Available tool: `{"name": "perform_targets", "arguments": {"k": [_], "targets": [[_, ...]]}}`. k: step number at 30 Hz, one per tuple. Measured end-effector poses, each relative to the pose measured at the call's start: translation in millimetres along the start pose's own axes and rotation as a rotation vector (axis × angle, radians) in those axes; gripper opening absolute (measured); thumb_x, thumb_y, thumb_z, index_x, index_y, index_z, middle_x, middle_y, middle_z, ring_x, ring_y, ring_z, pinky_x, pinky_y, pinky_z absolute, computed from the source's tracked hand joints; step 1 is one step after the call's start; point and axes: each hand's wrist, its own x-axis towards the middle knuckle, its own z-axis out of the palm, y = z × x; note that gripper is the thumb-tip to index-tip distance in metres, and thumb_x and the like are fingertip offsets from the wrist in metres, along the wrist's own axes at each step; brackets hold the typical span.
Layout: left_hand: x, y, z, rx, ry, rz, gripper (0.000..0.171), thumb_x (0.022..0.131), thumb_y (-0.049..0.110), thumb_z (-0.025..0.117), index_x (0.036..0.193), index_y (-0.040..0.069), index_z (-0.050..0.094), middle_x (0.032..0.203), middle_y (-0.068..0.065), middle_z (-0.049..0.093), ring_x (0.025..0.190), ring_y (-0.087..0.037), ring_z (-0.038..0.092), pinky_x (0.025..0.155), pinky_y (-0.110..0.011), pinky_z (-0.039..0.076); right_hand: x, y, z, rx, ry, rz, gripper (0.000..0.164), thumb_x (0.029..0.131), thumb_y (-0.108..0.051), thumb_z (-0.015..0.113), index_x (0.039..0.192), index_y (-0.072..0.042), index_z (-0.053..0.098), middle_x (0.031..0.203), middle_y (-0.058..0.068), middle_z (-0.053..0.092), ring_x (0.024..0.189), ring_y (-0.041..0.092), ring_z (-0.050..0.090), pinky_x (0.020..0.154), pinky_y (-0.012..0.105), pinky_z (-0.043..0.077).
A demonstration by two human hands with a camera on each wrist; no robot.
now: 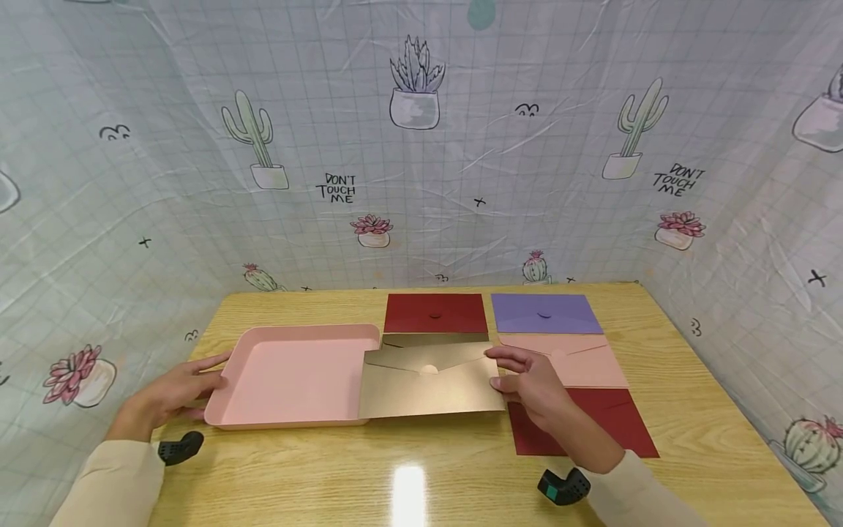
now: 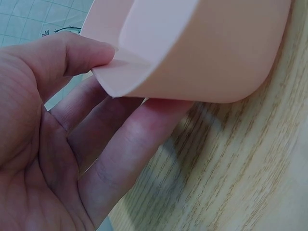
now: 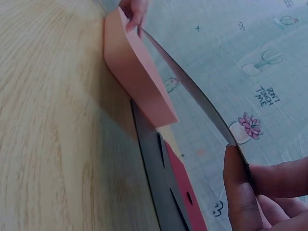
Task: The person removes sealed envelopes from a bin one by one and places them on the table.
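Observation:
A gold envelope (image 1: 428, 393), its flap facing up, is pinched at its right edge between the thumb and fingers of my right hand (image 1: 536, 386). Seen from the right wrist, this envelope (image 3: 192, 91) is raised off the table, with its far end above the pink tray (image 3: 137, 72). My left hand (image 1: 174, 391) grips the left side of the pink tray (image 1: 299, 373). In the left wrist view the thumb lies on the tray's rim (image 2: 166, 53) and fingers reach under it. Partly covered by the held envelope, another gold envelope (image 1: 437, 339) lies on the table.
A dark red envelope (image 1: 435, 311) lies at the back. To the right, a purple envelope (image 1: 546, 313), a pink envelope (image 1: 589, 366) and a second red envelope (image 1: 612, 424) form a column on the wooden table (image 1: 316, 476). A patterned cloth (image 1: 474, 161) hangs around the table.

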Motion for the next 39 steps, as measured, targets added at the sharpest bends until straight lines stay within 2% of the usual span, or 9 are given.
{"name": "perform_targets", "arguments": {"k": [6, 10, 16, 22, 25, 29, 34, 39], "targets": [[-0.8, -1.3, 1.1, -0.01, 0.006, -0.006, 0.082, 0.105, 0.03, 0.059, 0.168, 0.014, 0.008, 0.155, -0.033, 0.046, 0.101, -0.013, 0.068, 0.079, -0.039, 0.061, -4, 5, -6, 0.031, 0.019, 0.021, 0.054, 0.09, 0.009, 0.069, 0.142, 0.001, 0.06, 0.143, 0.018, 0.057, 0.093, 0.012, 0.068, 0.076, 0.03, 0.06], [-0.8, -0.8, 0.0, -0.009, 0.0, 0.004, 0.082, 0.106, 0.03, 0.058, 0.168, 0.014, 0.007, 0.152, -0.032, 0.049, 0.1, -0.013, 0.068, 0.077, -0.039, 0.061, -8, 6, -9, 0.017, 0.032, 0.034, 0.052, 0.09, 0.008, 0.069, 0.141, 0.0, 0.061, 0.14, 0.016, 0.059, 0.095, 0.012, 0.067, 0.078, 0.029, 0.06], [0.9, -1.7, 0.0, -0.001, -0.005, 0.012, 0.079, 0.108, 0.028, 0.054, 0.168, 0.013, 0.005, 0.151, -0.033, 0.049, 0.099, -0.011, 0.067, 0.076, -0.038, 0.061, -12, 11, -15, -0.012, 0.041, 0.042, 0.051, 0.092, 0.006, 0.069, 0.141, 0.0, 0.061, 0.143, 0.019, 0.059, 0.093, 0.011, 0.068, 0.076, 0.028, 0.059], [2.2, -1.5, 0.3, -0.004, -0.003, 0.005, 0.079, 0.108, 0.028, 0.054, 0.167, 0.013, 0.005, 0.151, -0.034, 0.048, 0.1, -0.012, 0.067, 0.077, -0.038, 0.062, -17, 16, -20, -0.012, 0.03, 0.046, 0.052, 0.092, 0.007, 0.067, 0.144, 0.001, 0.058, 0.15, 0.023, 0.053, 0.101, 0.011, 0.067, 0.08, 0.029, 0.06], [2.4, -0.8, 0.5, -0.017, 0.003, -0.007, 0.08, 0.107, 0.029, 0.057, 0.168, 0.014, 0.006, 0.15, -0.032, 0.05, 0.1, -0.012, 0.068, 0.078, -0.038, 0.062, -18, 19, -23, -0.021, 0.04, 0.051, 0.052, 0.092, 0.007, 0.067, 0.143, 0.0, 0.059, 0.152, 0.023, 0.052, 0.1, 0.01, 0.067, 0.078, 0.029, 0.06], [2.1, -0.8, 0.3, -0.023, 0.006, -0.015, 0.082, 0.106, 0.029, 0.058, 0.168, 0.015, 0.007, 0.15, -0.031, 0.05, 0.1, -0.013, 0.068, 0.078, -0.038, 0.062, -19, 23, -24, -0.025, 0.046, 0.051, 0.052, 0.09, 0.008, 0.069, 0.142, 0.0, 0.06, 0.146, 0.019, 0.058, 0.094, 0.01, 0.067, 0.074, 0.028, 0.059], [1.5, -1.5, -0.2, -0.014, 0.005, -0.016, 0.082, 0.106, 0.031, 0.059, 0.168, 0.015, 0.006, 0.151, -0.032, 0.048, 0.099, -0.013, 0.068, 0.078, -0.039, 0.062, -19, 28, -23, -0.009, 0.036, 0.05, 0.052, 0.089, 0.008, 0.07, 0.14, 0.002, 0.061, 0.129, 0.008, 0.069, 0.085, 0.009, 0.068, 0.071, 0.028, 0.059], [1.1, -1.9, 0.5, -0.01, 0.001, -0.009, 0.082, 0.106, 0.032, 0.058, 0.168, 0.015, 0.006, 0.152, -0.032, 0.049, 0.101, -0.013, 0.068, 0.078, -0.039, 0.062, -19, 35, -20, -0.012, 0.031, 0.059, 0.051, 0.089, 0.008, 0.071, 0.139, 0.002, 0.062, 0.129, 0.009, 0.07, 0.084, 0.011, 0.068, 0.07, 0.028, 0.06]]}}
